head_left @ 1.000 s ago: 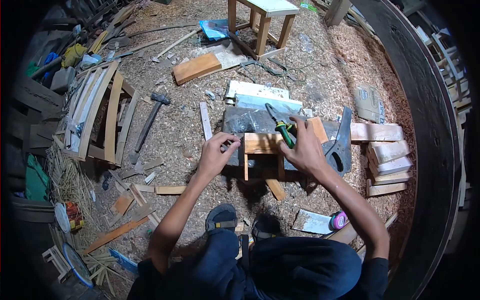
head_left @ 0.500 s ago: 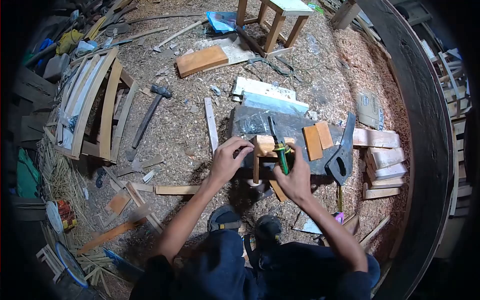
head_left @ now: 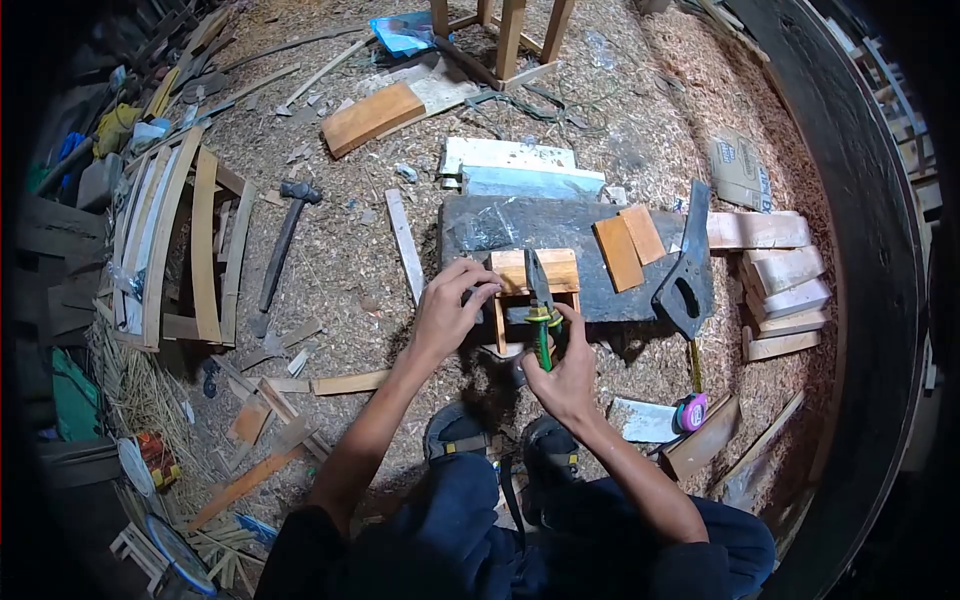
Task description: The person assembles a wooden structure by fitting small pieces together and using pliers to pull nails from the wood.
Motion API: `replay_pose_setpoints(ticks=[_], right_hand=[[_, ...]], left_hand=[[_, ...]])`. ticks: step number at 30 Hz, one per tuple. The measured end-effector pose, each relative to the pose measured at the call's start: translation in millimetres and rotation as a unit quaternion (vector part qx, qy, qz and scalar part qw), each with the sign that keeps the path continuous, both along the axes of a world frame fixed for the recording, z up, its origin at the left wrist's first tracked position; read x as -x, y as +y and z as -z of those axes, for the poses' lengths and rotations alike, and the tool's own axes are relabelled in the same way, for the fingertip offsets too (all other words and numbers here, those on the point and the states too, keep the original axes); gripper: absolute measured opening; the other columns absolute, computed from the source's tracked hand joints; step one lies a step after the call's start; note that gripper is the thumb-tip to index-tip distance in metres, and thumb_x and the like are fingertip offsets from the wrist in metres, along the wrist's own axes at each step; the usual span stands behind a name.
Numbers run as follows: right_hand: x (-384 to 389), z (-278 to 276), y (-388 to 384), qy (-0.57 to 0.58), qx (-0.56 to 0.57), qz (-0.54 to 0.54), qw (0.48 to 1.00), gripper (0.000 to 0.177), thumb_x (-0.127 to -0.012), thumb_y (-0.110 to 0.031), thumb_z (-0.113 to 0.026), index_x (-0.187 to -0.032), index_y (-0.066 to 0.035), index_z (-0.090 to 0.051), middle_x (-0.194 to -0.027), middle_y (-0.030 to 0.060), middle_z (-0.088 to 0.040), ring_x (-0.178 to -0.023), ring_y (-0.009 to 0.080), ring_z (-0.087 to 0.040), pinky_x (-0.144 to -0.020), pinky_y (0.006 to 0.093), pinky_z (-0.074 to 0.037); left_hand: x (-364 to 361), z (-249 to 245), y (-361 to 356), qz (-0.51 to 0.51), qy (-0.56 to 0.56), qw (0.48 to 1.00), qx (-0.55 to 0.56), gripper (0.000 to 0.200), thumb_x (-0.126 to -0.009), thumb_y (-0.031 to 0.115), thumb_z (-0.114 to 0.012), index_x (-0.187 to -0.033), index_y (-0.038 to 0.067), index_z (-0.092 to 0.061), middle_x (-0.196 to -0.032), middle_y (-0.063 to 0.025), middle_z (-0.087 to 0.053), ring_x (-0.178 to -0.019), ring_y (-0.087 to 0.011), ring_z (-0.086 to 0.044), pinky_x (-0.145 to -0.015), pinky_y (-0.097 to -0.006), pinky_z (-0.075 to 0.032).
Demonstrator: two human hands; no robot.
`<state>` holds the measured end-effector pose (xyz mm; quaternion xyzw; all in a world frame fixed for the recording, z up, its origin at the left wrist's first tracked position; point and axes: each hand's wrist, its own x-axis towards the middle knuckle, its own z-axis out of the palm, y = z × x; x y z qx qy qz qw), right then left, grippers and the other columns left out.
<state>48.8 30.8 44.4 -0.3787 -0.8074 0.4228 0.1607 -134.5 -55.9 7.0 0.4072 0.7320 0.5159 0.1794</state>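
Observation:
My right hand is closed around green-and-yellow-handled pliers, whose long dark jaws point away from me. The jaws lie over the front of a small wooden frame with short legs, at the near edge of a low dark bench. At the frame's left corner, my left hand has thumb and fingertips pinched together. Whatever they hold, if anything, is too small to make out. Two flat orange-brown wood pieces and a black-handled handsaw lie on the bench to the right.
A hammer rests on the shavings-covered floor at left, near a slatted wooden frame. Curved wood blocks are stacked right of the bench. A pink tape measure lies by my right foot. Behind stands a wooden stool.
The view has shifted, bringing the tape measure into fuller sight. My right hand has tilted the pliers' jaws down closer over the wooden frame. My left hand stays at its left corner.

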Motion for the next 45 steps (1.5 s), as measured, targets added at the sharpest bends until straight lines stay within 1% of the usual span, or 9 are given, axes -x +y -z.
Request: replay_pose_setpoints(ticks=[2,4,6,22,24,34,36,43,45], right_hand=[[-3.2,1.1,-1.7,0.011,-0.015,-0.019,1.0,0.062,-0.078,-0.009,-0.072,-0.134,0.0,-0.047,-0.09,0.0145,-0.067,-0.077,0.0231,-0.066,-0.07,0.037,-0.054],[-5.7,2.2,-3.1,0.017,-0.024,-0.019,0.999,0.062,-0.078,-0.01,-0.073,-0.134,0.0,-0.047,-0.09,0.0142,-0.067,-0.076,0.0233,-0.066,-0.069,0.037,-0.053],[-7.8,6.0,-3.8,0.012,0.009,-0.007,1.0,0.066,-0.077,-0.014,-0.072,-0.137,-0.004,-0.046,-0.087,0.0136,-0.063,-0.076,0.0329,-0.066,-0.071,0.0445,-0.053],[-3.1,6.7,-4.7,0.035,0.001,0.002,0.999,0.064,-0.08,-0.015,-0.073,-0.137,-0.003,-0.046,-0.09,0.0145,-0.063,-0.079,0.0309,-0.066,-0.072,0.0427,-0.053],[-2.9,1.6,-4.4,-0.001,0.051,0.008,0.999,0.064,-0.08,-0.015,-0.073,-0.137,-0.003,-0.046,-0.092,0.0157,-0.064,-0.08,0.0313,-0.066,-0.074,0.0426,-0.053],[-3.7,10.3,-4.1,0.018,0.033,0.003,0.999,0.064,-0.08,-0.014,-0.072,-0.138,-0.002,-0.046,-0.094,0.0176,-0.065,-0.086,0.0341,-0.067,-0.078,0.0441,-0.053],[-4.4,13.5,-3.9,0.017,0.02,-0.003,1.0,0.065,-0.079,-0.01,-0.071,-0.138,-0.001,-0.046,-0.1,0.0151,-0.067,-0.084,0.0228,-0.066,-0.075,0.0365,-0.054],[-3.6,13.8,-4.1,0.014,0.031,-0.003,0.999,0.065,-0.079,-0.01,-0.071,-0.139,-0.001,-0.046,-0.099,0.0148,-0.066,-0.084,0.0221,-0.066,-0.075,0.0365,-0.054],[-3.8,16.4,-4.7,0.021,0.025,0.0,0.999,0.064,-0.081,-0.014,-0.072,-0.137,-0.002,-0.046,-0.097,0.021,-0.065,-0.087,0.0364,-0.067,-0.079,0.0455,-0.053]], left_hand=[[0.3,1.9,-0.3,0.007,0.003,1.0,0.005,0.013,-0.091,0.009,-0.073,-0.101,0.001,-0.075,-0.097,-0.0118,-0.068,-0.093,-0.0262,-0.067,-0.083,-0.0351,-0.052],[-0.8,4.0,-0.5,0.011,0.017,1.0,0.01,0.013,-0.091,0.009,-0.072,-0.101,0.001,-0.074,-0.097,-0.0118,-0.068,-0.092,-0.0269,-0.067,-0.083,-0.0353,-0.052],[-1.6,-0.7,0.4,0.013,0.016,1.0,0.016,0.013,-0.092,0.01,-0.07,-0.101,0.001,-0.074,-0.098,-0.0126,-0.068,-0.093,-0.0293,-0.068,-0.084,-0.0375,-0.052],[1.6,-0.8,-0.9,0.033,-0.001,0.999,0.017,0.016,-0.094,0.009,-0.066,-0.104,-0.003,-0.07,-0.103,-0.0163,-0.07,-0.096,-0.0336,-0.068,-0.086,-0.0394,-0.053],[1.9,-1.7,-0.7,0.034,-0.007,0.999,0.021,0.016,-0.094,0.009,-0.066,-0.104,-0.003,-0.07,-0.103,-0.0161,-0.07,-0.096,-0.0335,-0.068,-0.086,-0.0393,-0.053],[4.1,-2.2,-1.1,0.035,-0.018,0.999,0.028,0.015,-0.094,0.009,-0.067,-0.102,-0.003,-0.07,-0.101,-0.0158,-0.07,-0.095,-0.0332,-0.069,-0.085,-0.0386,-0.053],[4.3,-1.1,-0.6,0.033,-0.004,0.999,0.029,0.014,-0.094,0.009,-0.068,-0.101,-0.002,-0.071,-0.1,-0.0146,-0.071,-0.094,-0.03,-0.069,-0.084,-0.0368,-0.053],[5.1,-4.2,0.7,0.038,0.029,0.998,0.038,0.014,-0.093,0.01,-0.07,-0.101,-0.001,-0.073,-0.1,-0.0131,-0.071,-0.093,-0.0278,-0.07,-0.083,-0.0353,-0.054],[3.5,-7.0,1.8,0.036,0.023,0.998,0.037,0.015,-0.093,0.011,-0.069,-0.102,-0.001,-0.072,-0.1,-0.0141,-0.071,-0.092,-0.0309,-0.07,-0.082,-0.0378,-0.053]])
